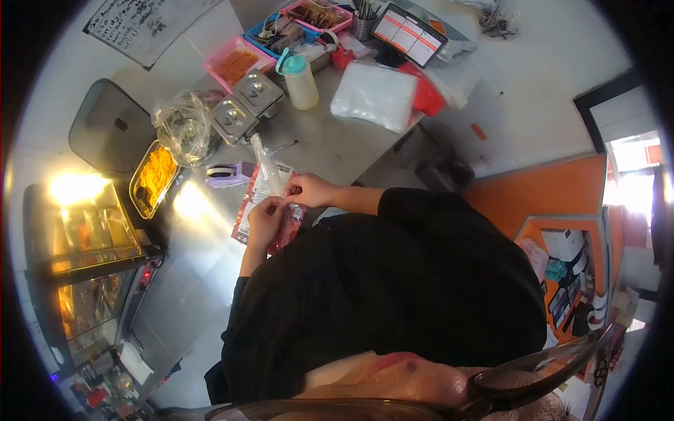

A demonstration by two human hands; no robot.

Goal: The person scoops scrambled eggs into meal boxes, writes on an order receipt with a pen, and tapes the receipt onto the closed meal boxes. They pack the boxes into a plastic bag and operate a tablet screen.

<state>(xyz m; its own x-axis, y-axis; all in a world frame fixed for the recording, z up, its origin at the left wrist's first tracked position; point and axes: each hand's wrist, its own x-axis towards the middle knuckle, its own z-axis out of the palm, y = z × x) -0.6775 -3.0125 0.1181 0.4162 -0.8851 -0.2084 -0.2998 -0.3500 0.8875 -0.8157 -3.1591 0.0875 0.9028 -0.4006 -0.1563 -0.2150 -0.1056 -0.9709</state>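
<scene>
A clear plastic bag [267, 160] stands up from between my hands over a red and white printed packet [246, 203]. My left hand [264, 219] pinches the bag's plastic from the left. Close beside it, my right hand [309, 190] has its fingers closed on the same plastic, and the fingertips of both hands nearly touch. Part of the packet shows below the hands, against the dark clothing. A purple and white object [228, 174] lies just left of the packet, and a thin pen-like item [286, 146] lies above the bag.
Lidded steel containers [235, 121], a bottle with a turquoise lid [300, 83] and a stack of clear bags [373, 95] stand farther back. A tray of yellow food [156, 177] and a lit glass cabinet [91, 231] are on the left. A tablet [408, 34] stands at the back.
</scene>
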